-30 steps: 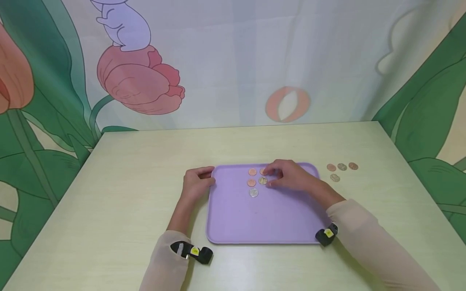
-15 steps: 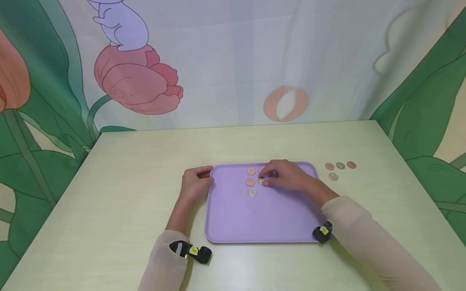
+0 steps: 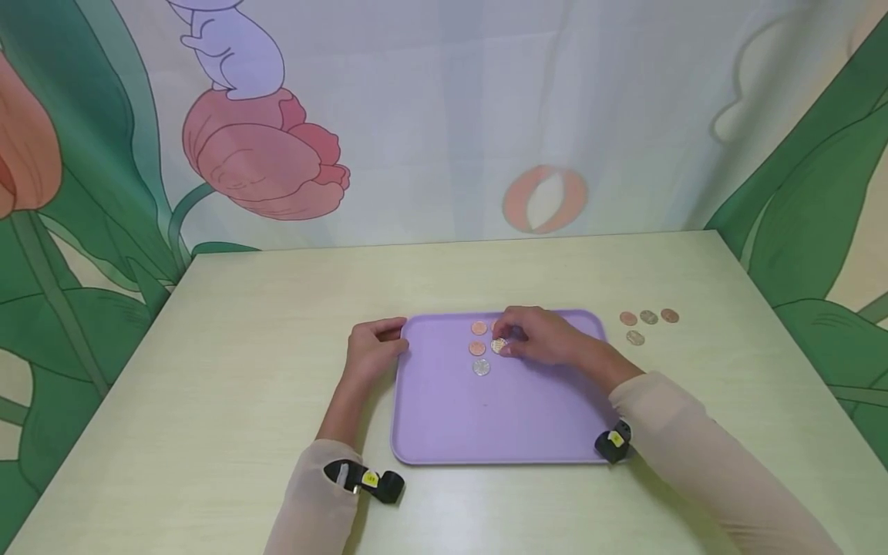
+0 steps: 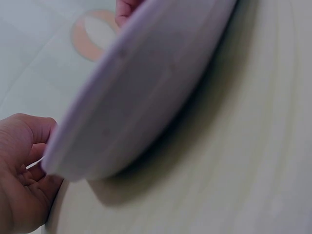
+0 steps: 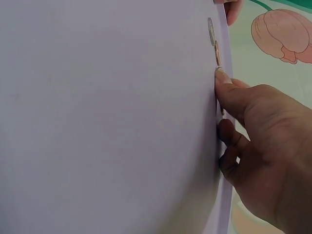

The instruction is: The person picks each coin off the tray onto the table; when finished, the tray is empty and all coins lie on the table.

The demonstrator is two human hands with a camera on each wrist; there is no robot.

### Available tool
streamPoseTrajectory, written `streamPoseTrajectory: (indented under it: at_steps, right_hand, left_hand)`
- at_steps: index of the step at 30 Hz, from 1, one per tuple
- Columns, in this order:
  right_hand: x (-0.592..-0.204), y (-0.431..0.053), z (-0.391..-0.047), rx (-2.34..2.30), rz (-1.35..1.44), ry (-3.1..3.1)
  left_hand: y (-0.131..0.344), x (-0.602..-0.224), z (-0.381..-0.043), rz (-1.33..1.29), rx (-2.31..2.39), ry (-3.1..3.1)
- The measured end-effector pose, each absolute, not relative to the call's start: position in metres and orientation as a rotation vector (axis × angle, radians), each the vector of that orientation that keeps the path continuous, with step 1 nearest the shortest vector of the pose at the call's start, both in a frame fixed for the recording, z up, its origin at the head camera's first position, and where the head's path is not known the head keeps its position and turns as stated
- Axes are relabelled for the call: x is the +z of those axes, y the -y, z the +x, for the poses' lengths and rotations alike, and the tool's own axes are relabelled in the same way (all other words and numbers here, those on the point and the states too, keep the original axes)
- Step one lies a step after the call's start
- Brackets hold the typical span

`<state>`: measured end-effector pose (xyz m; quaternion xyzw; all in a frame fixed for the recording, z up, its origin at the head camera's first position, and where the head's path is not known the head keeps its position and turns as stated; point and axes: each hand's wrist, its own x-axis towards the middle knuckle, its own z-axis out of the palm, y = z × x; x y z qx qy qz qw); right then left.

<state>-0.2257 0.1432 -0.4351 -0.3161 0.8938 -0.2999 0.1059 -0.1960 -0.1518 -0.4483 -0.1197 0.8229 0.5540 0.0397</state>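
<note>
A purple tray [image 3: 444, 416] lies on the table with several coins near its far edge. My left hand [image 3: 375, 351] grips the tray's far left corner; in the left wrist view, the fingers and thumb of that left hand [image 4: 24, 170] meet at the rim. Over the tray, my right hand [image 3: 544, 335] pinches a gold-coloured coin [image 3: 498, 346] between thumb and fingers. Left of it lie two copper coins, one behind the other [image 3: 477, 348], and a silver coin [image 3: 482, 368]. Another copper coin is mostly hidden behind my right fingers.
Several more coins, copper and silvery, lie on the table right of the tray, including a copper coin [image 3: 669, 316]. The pale wooden table [image 3: 277, 308] extends around the tray. A printed curtain [image 3: 430, 116] hangs behind the far edge.
My right hand has shifted slightly left, and its fingers have come from beside the gold-coloured coin onto it, covering most of the copper coin behind. The left hand keeps its place at the tray's corner.
</note>
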Motion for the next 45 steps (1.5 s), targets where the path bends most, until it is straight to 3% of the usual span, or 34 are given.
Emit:
streamPoseTrajectory:
  at_steps: [25,45]
  right_hand:
    - [-0.4321,-0.1491,-0.2314,-0.916,-1.072,-2.509]
    - [-0.4296,-0.1498,-0.2277,-1.034,-0.867,-2.493]
  left_hand:
    - [0.1536,-0.4481,-0.1951,-0.368,1.704,-2.525]
    - [0.1522,-0.4487,-0.1952,-0.36,1.705,-2.533]
